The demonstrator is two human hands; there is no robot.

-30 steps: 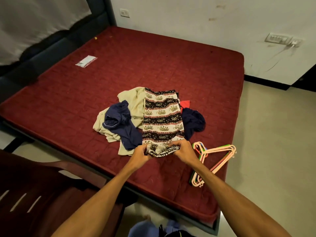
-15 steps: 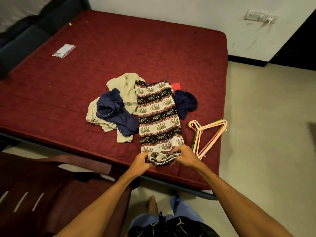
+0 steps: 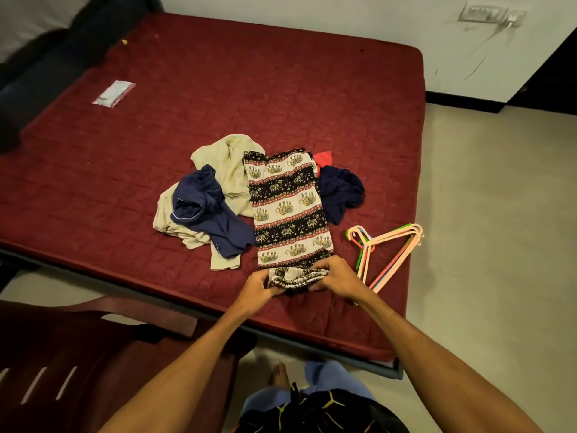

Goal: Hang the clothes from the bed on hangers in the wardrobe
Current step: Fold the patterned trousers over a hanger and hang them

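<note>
Early stage, by my reading: nothing hung yet. On the bed (image 3: 218,89), left to right: beige garment (image 3: 229,170), navy garment (image 3: 212,210), patterned trousers (image 3: 287,207), second navy piece (image 3: 340,189). Left hand (image 3: 259,284) and right hand (image 3: 338,275) each grip the trousers' gathered waistband near the bed's front edge. Hangers (image 3: 387,251) lie stacked just to the right, all bare. Wardrobe out of view.
</note>
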